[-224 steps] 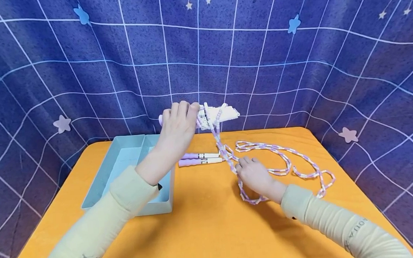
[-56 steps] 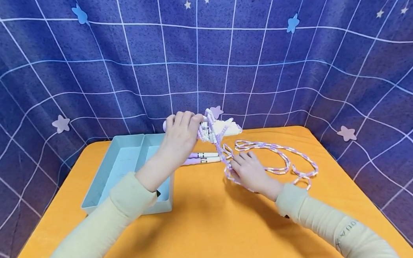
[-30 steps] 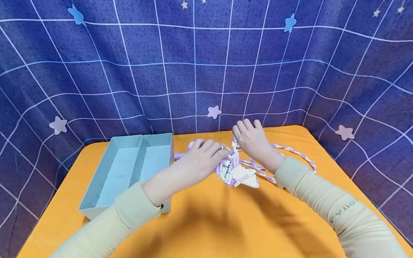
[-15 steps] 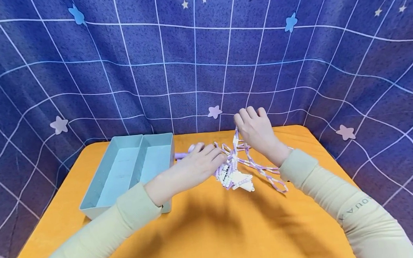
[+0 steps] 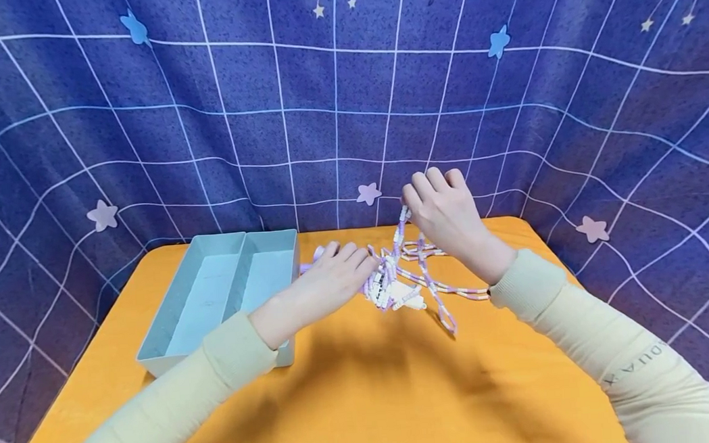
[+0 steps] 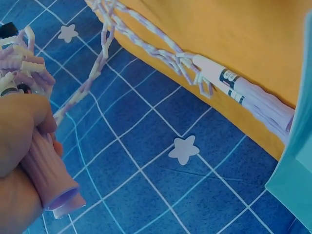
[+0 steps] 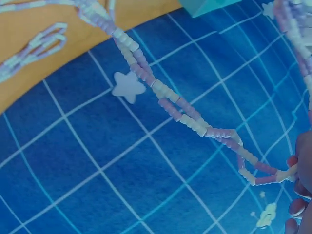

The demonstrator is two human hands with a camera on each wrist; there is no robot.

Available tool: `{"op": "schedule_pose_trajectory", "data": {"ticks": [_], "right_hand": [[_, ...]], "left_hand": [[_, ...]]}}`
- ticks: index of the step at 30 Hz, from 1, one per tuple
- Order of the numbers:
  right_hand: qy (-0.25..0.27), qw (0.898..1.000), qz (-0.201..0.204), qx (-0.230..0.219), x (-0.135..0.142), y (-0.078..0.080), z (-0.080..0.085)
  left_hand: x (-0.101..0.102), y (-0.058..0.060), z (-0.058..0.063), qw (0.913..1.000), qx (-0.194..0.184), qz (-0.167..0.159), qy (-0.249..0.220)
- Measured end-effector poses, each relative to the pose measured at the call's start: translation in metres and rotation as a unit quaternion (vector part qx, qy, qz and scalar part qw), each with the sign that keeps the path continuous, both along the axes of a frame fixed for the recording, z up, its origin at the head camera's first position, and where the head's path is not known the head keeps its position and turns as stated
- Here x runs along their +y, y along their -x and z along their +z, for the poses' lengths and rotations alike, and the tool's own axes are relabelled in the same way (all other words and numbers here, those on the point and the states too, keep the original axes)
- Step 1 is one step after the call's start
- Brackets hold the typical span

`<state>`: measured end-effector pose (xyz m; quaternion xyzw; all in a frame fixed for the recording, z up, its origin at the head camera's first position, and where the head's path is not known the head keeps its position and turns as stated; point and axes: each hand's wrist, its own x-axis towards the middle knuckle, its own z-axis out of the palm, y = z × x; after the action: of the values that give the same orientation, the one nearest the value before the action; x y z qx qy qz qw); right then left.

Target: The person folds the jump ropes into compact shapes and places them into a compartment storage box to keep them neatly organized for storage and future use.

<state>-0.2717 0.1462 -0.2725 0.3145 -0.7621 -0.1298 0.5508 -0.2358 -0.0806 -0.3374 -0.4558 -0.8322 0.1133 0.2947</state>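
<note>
My left hand (image 5: pixel 328 281) grips a pair of lilac-and-white jump rope handles (image 6: pixel 51 170) above the table, right of the tray. Lilac and white beaded cord (image 5: pixel 386 280) is wound round their white ends. In the head view, my right hand (image 5: pixel 445 209) is raised up and to the right, pinching a doubled strand of the cord (image 7: pixel 165 95) that stretches toward the bundle. A loose loop (image 5: pixel 448 321) hangs below it. A second jump rope's handles (image 6: pixel 226 80) lie on the table behind my left hand, mostly hidden in the head view.
A pale blue two-compartment tray (image 5: pixel 145 336) stands on the left of the orange-covered table (image 5: pixel 366 410). Beaded cord (image 5: pixel 465 293) lies at the back right, partly behind my right arm. A dark blue grid-patterned curtain (image 5: pixel 309 82) surrounds the back and sides.
My left hand has lowered the handles, their white ends swinging toward me. My right hand has risen from the table with the cord, drawing the strand up, and the loop on the right has moved inward.
</note>
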Motion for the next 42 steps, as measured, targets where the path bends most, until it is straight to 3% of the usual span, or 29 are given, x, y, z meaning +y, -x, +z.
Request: {"op": "schedule_pose_trajectory", "data": {"ticks": [7,15,24,31,42], "right_hand": [[0.004,0.999,0.034,0.026,-0.011,-0.013,0.011],[0.003,0.999,0.040,0.028,-0.019,-0.022,0.019],[0.000,0.998,0.050,0.037,-0.031,-0.031,0.022],[0.006,0.997,0.072,0.034,-0.037,-0.042,0.021],[-0.014,0.996,0.084,0.008,-0.043,-0.058,0.009]], "left_hand": [[-0.002,0.004,-0.003,0.9980,0.058,0.020,-0.015],[-0.003,0.006,-0.003,0.9918,0.106,0.040,-0.059],[0.000,0.004,-0.005,0.9870,0.118,0.064,-0.088],[0.000,0.003,-0.005,0.9862,0.102,0.088,-0.096],[-0.006,0.014,-0.006,0.9778,0.107,0.108,-0.144]]}}
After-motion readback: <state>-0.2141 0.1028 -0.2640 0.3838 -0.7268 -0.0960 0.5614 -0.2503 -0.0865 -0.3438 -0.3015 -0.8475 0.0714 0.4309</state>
